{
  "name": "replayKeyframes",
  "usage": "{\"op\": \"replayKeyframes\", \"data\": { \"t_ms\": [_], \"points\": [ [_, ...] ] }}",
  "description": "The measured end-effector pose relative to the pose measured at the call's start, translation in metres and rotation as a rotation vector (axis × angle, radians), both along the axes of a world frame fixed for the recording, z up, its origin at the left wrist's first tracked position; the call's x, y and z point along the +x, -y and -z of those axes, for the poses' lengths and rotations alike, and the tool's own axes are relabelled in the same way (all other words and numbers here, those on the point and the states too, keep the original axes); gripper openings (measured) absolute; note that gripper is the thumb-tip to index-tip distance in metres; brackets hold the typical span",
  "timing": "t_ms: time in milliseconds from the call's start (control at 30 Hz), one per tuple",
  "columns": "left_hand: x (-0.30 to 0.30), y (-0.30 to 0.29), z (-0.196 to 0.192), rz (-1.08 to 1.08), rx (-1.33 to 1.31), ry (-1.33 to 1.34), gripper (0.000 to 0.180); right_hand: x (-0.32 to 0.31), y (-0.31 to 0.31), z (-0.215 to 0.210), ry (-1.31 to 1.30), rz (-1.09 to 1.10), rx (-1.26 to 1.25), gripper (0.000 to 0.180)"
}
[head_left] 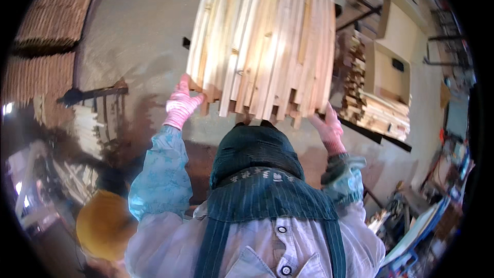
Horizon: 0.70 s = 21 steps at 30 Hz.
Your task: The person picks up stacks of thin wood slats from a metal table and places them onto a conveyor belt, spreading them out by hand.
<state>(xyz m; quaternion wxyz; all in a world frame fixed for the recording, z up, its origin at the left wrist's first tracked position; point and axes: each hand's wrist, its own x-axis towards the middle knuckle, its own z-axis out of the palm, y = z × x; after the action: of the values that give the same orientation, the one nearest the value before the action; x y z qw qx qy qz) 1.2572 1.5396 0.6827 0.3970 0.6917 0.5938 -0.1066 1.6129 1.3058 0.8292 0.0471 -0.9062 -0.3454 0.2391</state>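
strips [262, 41] of pale wood, laid lengthwise side by side in a broad stack, are in front of the person, with a hand at each near corner. the step in hand seems to be steadying or evening up this bundle; the next move probably calls for matched pressure from both sides, so that no strip slides out of line. the left hand [181, 104] has its thumb apart from the fingers, touching the near left corner; the right hand [329, 126] is at the near right corner, its fingers partly hidden by the wood. i cannot tell whether either set is clenched on the stack or merely braced against it.

the strips are slim, straight and square-edged, cream to honey in colour, with dark knots here and there and a smooth-looking face. their near ends are ragged (some jut out well past their neighbours). both hands wear pink gloves, knitted by the look of them. to the right, a tan box [391, 77], boxy and plain, sits on more stacked wood [388, 116].
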Motion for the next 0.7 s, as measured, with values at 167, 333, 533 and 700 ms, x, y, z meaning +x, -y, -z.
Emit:
{"op": "replayKeyframes", "data": {
  "t_ms": [167, 333, 533, 700],
  "points": [
    [0.028, -0.019, -0.003, -0.031, -0.132, 0.091, 0.114, 0.019, -0.032, -0.013, -0.027, 0.040, -0.174, 0.072],
    [0.036, -0.017, 0.011, 0.037, -0.154, 0.196, 0.138, 0.057, -0.010, 0.037, -0.142, 0.100, 0.104, 0.070],
    [0.070, 0.005, 0.009, -0.045, 0.026, 0.091, 0.130, 0.044, -0.059, 0.007, -0.127, 0.224, -0.258, 0.057],
    [0.068, 0.009, 0.028, -0.062, 0.083, 0.194, 0.122, 0.060, -0.046, 0.042, 0.030, 0.212, -0.191, 0.037]
  ]
}}
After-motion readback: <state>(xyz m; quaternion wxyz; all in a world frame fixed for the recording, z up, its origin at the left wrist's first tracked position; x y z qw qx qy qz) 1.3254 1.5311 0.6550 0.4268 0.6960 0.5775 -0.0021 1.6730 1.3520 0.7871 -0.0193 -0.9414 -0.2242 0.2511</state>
